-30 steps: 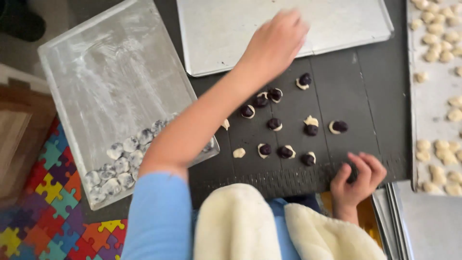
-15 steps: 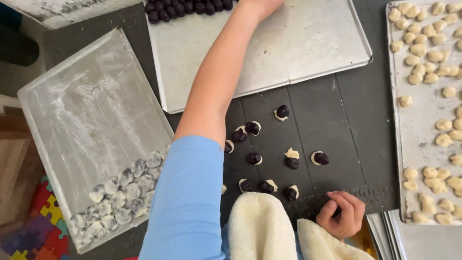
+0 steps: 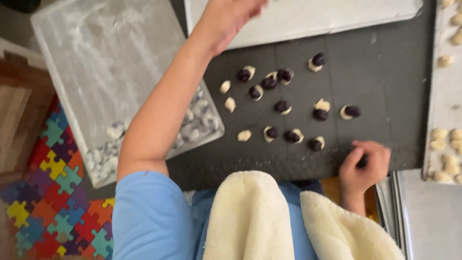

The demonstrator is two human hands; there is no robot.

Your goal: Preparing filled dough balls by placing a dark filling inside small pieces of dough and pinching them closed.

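Note:
Several pale dough pieces, each paired with a dark ball [image 3: 282, 107], lie on a black mat [image 3: 385, 86]. My left hand [image 3: 230, 15] is blurred at the top, over the near left edge of a bare metal baking sheet [image 3: 327, 17], and its fingers cannot be made out. My right hand [image 3: 364, 166] rests at the mat's near edge with the fingers curled around a small dark ball. A few lone pale pieces [image 3: 244, 136] lie left of the pairs.
A clear plastic tray [image 3: 96, 58] dusted with flour holds several whitish lumps at its near end. At the right, a tray [image 3: 440, 86] carries pale dough pieces. A coloured puzzle floor mat [image 3: 53, 207] and cream fleece fabric [image 3: 255, 216] lie below.
My left arm reached far up toward a tray of dark balls, then drew back over the baking sheet's edge. My right hand stayed curled at the mat's near edge.

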